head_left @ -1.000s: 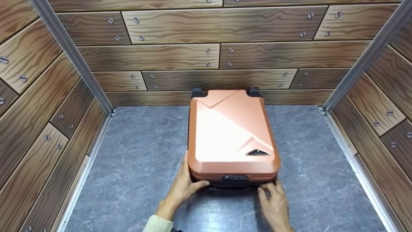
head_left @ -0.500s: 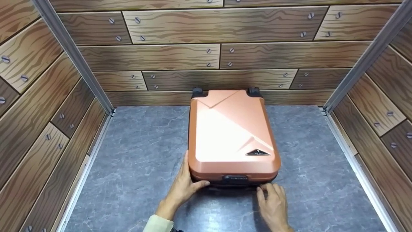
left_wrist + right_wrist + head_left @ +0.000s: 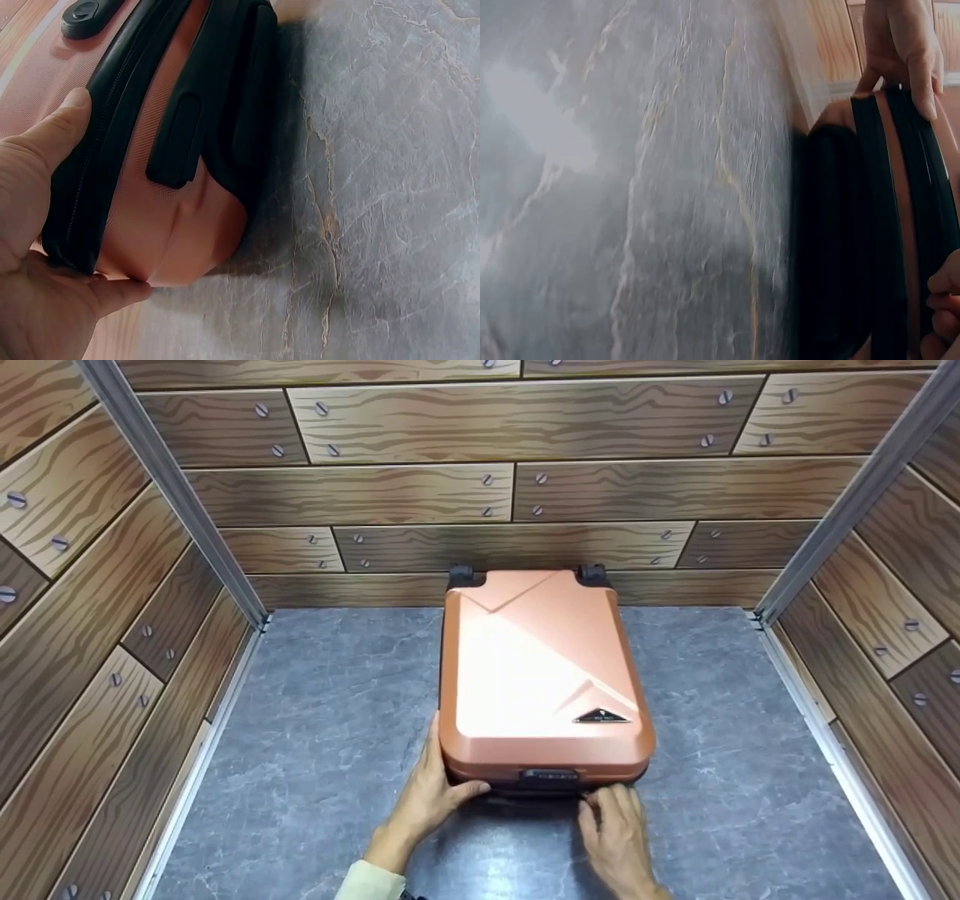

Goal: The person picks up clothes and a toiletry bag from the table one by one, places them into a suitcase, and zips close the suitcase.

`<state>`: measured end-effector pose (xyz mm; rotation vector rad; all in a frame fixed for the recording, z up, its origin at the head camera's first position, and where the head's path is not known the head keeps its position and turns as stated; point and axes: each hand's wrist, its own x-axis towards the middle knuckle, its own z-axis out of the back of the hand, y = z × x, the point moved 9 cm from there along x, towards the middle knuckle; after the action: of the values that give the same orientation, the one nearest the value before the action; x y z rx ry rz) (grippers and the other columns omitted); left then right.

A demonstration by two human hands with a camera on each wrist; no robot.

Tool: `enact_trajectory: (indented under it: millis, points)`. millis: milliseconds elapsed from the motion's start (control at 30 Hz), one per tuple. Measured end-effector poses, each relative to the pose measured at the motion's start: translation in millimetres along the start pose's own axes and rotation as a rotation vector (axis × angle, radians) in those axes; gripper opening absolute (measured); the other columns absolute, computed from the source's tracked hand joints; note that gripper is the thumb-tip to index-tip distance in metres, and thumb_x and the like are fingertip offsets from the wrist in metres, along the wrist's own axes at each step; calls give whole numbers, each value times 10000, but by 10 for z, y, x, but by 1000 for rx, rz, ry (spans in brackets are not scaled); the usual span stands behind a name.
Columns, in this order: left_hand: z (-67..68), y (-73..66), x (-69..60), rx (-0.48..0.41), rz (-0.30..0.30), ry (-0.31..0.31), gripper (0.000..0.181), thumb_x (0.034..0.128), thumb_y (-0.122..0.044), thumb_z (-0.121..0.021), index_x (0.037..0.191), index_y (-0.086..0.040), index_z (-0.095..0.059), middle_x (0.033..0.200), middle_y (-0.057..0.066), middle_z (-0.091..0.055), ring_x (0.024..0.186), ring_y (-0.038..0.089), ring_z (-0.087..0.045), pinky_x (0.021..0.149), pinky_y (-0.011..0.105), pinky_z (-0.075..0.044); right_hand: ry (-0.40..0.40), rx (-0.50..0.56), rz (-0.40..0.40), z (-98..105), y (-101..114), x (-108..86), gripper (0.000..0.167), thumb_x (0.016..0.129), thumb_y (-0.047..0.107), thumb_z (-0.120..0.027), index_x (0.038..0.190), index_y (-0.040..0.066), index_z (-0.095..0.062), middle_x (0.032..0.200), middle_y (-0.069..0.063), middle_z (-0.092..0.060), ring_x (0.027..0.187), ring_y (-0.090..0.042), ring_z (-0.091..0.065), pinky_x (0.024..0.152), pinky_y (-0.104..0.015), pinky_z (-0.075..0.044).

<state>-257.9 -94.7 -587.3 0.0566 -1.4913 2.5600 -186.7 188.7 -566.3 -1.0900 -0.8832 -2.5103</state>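
Observation:
An orange-pink hard-shell suitcase (image 3: 540, 660) lies flat on the grey floor, its wheels toward the back wall. A black zipper band (image 3: 97, 150) runs around its side, and a black handle (image 3: 177, 139) sits on the end nearest the person. My left hand (image 3: 427, 795) grips the near left corner, thumb on the near end and fingers along the left side. At the near edge, right of the middle, my right hand (image 3: 619, 836) has curled fingers pinching at the zipper band. What looks like a zipper pull there is hidden by the fingertips.
Wood-patterned walls (image 3: 420, 420) enclose the floor (image 3: 337, 697) at the back and both sides. Metal rails (image 3: 832, 750) line the side edges. The suitcase's black wheels (image 3: 592, 575) stand close to the back wall.
My right hand has slid leftward along the suitcase's near edge, from the right corner toward the middle, fingers still pinched. The left hand and the suitcase have stayed in place.

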Motion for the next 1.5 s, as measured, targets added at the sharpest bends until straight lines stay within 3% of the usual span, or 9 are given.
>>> enact_trajectory:
  millis: [200,600,967,1067,1267,1500]
  points:
    - [18,3,1,9,-2,-13,1338,787,-416,-931,1710,-166,4,1740,203,-210,1547,409,-338,1246,571,-311,-4,-32,21,-2,53,10,173,789,31,-780,800,101,-622,779,-10,-549,760,-235,-511,732,-369,-370]
    - [-6,-12,10,20,-17,-4,1348,769,-375,-954,1704,-128,-15,1721,216,-250,1533,408,-363,1239,565,-329,61,45,96,-145,266,-14,159,796,18,-795,848,124,-689,827,43,-608,764,-147,-538,692,-277,-448]
    - [-3,-46,-3,64,-60,-14,1347,763,-278,-969,1693,-89,-13,1713,247,-219,1545,428,-325,1247,555,-317,134,73,173,-198,382,-77,322,772,-3,-817,1090,23,-768,938,10,-659,838,-158,-585,761,-279,-488]
    - [-3,-41,-6,63,-69,-19,1330,774,-289,-961,1693,-85,-22,1710,245,-220,1546,424,-325,1248,552,-316,133,78,202,-202,389,-79,329,767,7,-823,1091,27,-767,930,13,-656,828,-161,-584,749,-283,-486]
    - [13,-33,-12,71,-68,-16,1317,787,-314,-951,1691,-72,-24,1706,250,-216,1548,425,-316,1250,551,-312,128,104,268,-207,402,-51,192,876,78,-762,1065,38,-762,912,3,-661,809,-174,-585,738,-296,-478]
    - [15,-22,-15,86,-58,-12,1331,782,-330,-953,1691,-76,-15,1702,249,-220,1542,433,-323,1238,565,-328,135,86,277,-217,423,-25,252,781,3,-784,1027,55,-769,867,20,-626,786,-161,-561,715,-281,-460]
